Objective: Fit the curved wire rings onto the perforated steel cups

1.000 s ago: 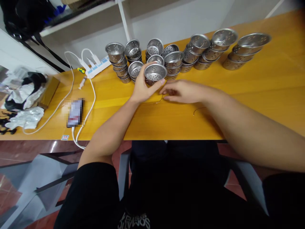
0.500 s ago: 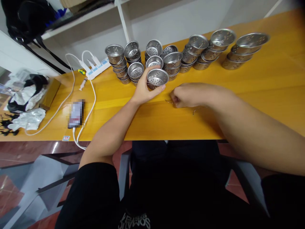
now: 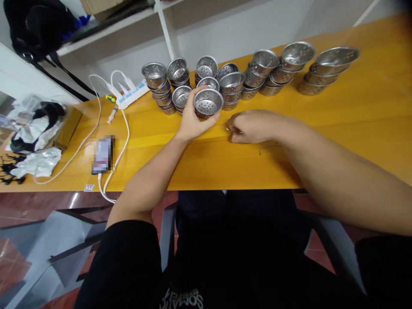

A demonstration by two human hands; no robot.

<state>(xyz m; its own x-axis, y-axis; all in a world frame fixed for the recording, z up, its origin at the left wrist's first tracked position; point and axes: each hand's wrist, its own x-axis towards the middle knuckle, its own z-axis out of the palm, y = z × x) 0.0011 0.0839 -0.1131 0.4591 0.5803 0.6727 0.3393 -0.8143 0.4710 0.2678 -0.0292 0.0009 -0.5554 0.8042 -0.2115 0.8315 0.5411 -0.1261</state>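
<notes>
Left hand (image 3: 189, 122) wrapped round holed metal cup (image 3: 208, 103) — light, stiff, slippery; best gripped by wall. Right hand (image 3: 254, 126) beside cup, curled shut, pinching thin wire (image 3: 229, 128) — springy.

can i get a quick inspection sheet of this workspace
surface: yellow wooden table, bare at the right front.
job's things: perforated metal cup held at the table; stacks of metal cups behind it; thin wire piece lying by the right forearm.
clutter: phone, crumpled bags, brown box at the left.
hands: left hand grips the cup; right hand curled on the table, contents too small to tell.
cables: white cables run from the power strip to the phone.
surroundings: white shelf, black bag.
</notes>
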